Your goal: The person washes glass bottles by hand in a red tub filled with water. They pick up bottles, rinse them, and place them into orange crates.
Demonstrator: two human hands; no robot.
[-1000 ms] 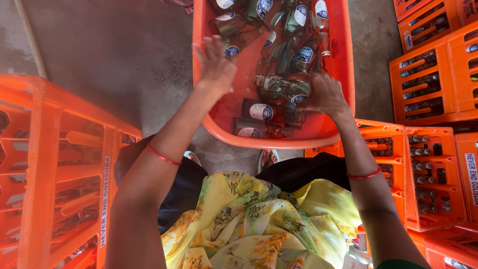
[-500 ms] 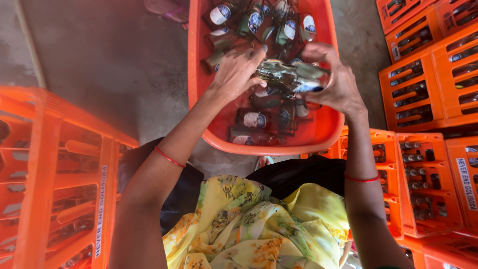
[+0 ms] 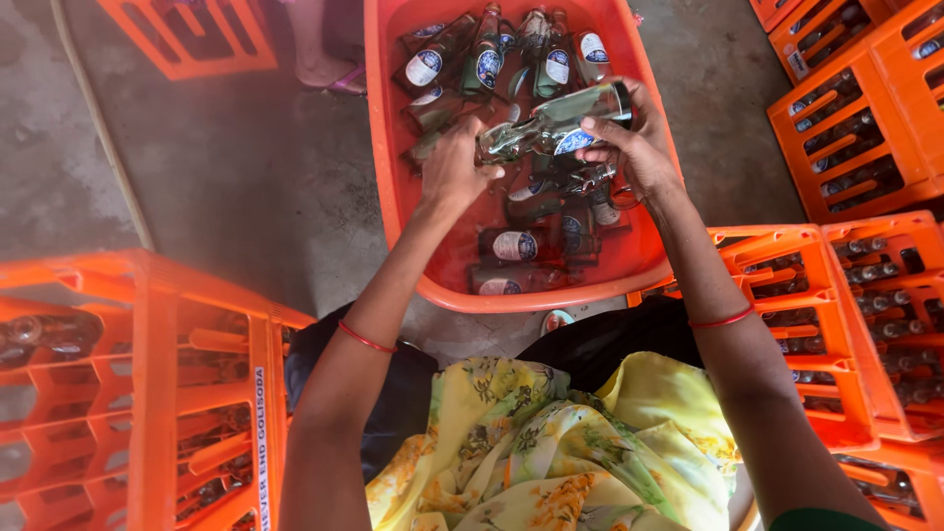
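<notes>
Glass bottle (image 3: 556,130) held clear above the orange tub (image 3: 393,211), lying nearly flat, long axis running from lower left to upper right across the tub's width. Neck end toward the left hand (image 3: 454,169), butt end up by the right rim. Right hand (image 3: 634,147) clamped round the thick body, fingers (image 3: 600,126) curled over the label, thumb underneath and hidden. Left hand closed at the neck end, knuckles up, fingertips out of sight, so impossible to tell whether gripping the mouth or only touching it. Both hands about equally near, one at each end; right carrying the weight, by the look of it.

Below, more bottles (image 3: 516,246) lying loose in water, most pointing toward the far rim, a few crosswise near the near rim. Orange crates (image 3: 855,295) with bottles in their cells just right of the tub, beside the right forearm; another crate (image 3: 147,393) at the left, near the left elbow. Bare concrete floor (image 3: 226,187) left of the tub, a foot in a sandal (image 3: 329,74) at its far side.
</notes>
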